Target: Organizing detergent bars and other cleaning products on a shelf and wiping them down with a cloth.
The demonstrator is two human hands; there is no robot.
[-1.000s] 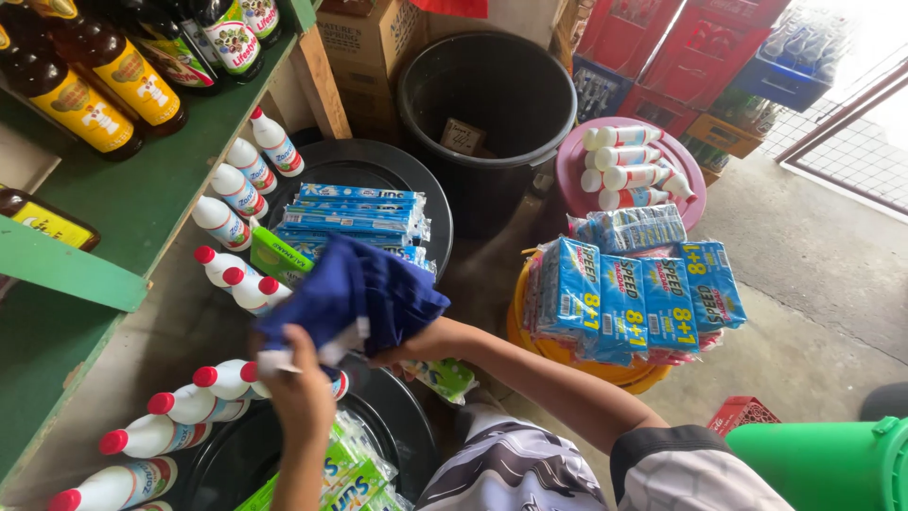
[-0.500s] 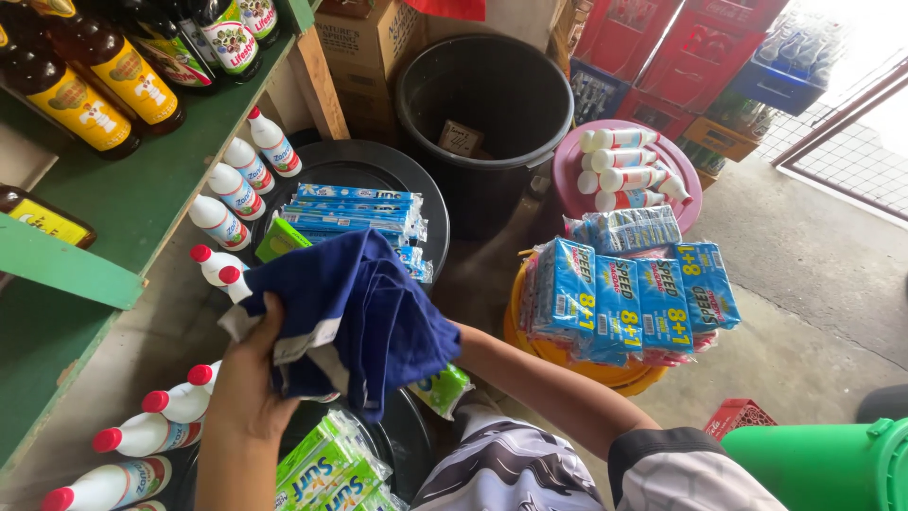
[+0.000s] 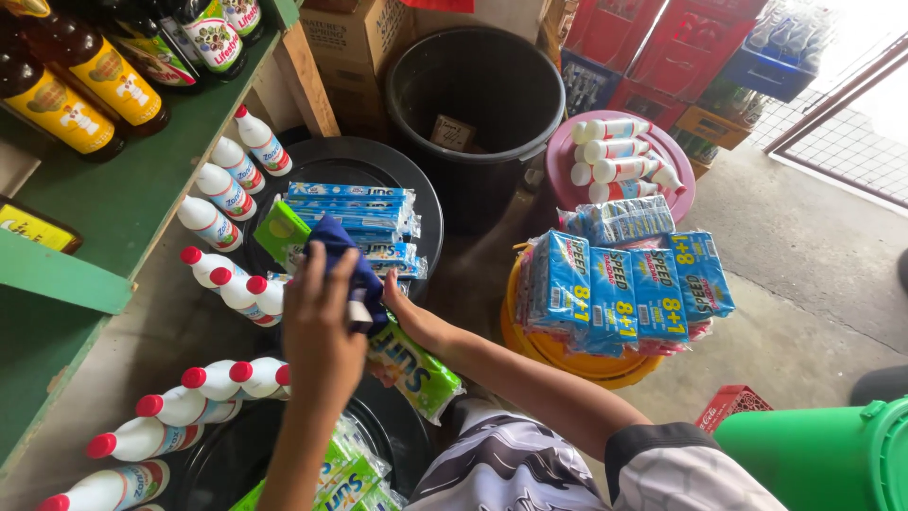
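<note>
The person is wiping stock: the left hand is pressing a bunched dark blue cloth onto a white bottle, mostly hidden beneath it, over the black drum lid, fingers clamped on the cloth. The right hand is lying just beside and under the cloth, its fingers hidden, so their state cannot be judged. The cloth is running lengthwise from the left hand up toward the blue sachet packs; the next move is judged to require steadying the bottle while rubbing
</note>
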